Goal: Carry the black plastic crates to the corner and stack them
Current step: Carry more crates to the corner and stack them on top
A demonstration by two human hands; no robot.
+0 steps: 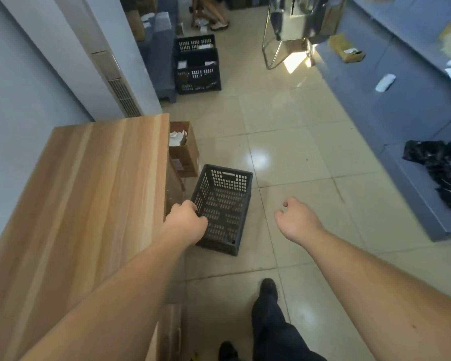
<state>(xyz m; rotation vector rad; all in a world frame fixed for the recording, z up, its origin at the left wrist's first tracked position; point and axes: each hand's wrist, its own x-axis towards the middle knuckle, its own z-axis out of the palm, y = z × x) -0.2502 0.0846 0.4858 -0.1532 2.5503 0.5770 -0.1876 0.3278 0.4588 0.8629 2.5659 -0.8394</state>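
Crate (223, 208), black plastic w/ perforated walls, empty, hangs tilted over the tiled floor (297, 142) just beside the wooden table's (89, 194) right edge. Left hand (186, 221) grips its near-left rim, fingers curled over the edge & down inside, knuckles up; crate's bulk sits ahead and to the right of that hand. Right hand (296, 220) is apart from the crate, off its right side, fingers loosely curled, holding nothing. Cardboard box (184, 149) stands on the floor beyond the crate, against the table end. Further off, two more black crates (197, 66) sit stacked by a grey sofa (162, 56), papers inside. Blue platform (401, 105) runs along the right w/ dark cloth (440, 168) on it. Person's dark trouser leg & shoe (268, 289) show at bottom.
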